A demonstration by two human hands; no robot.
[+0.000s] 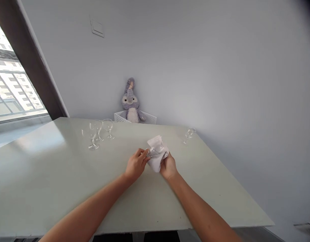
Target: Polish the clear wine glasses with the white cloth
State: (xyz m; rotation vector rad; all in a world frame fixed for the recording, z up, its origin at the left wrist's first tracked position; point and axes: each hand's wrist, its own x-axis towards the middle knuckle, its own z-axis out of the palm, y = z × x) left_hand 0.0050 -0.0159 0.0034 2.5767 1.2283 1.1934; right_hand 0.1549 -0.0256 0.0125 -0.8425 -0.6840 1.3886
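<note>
Hands close together, glass between them — against white cloth

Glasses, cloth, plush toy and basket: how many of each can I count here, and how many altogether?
Glasses: 5 (three glasses at the left, one glass at the right, and one held glass in the left hand)
Cloth: 1 white cloth, in the right hand
Plush toy: 1 purple plush toy
Basket: 1 white basket
Total: 8
</note>
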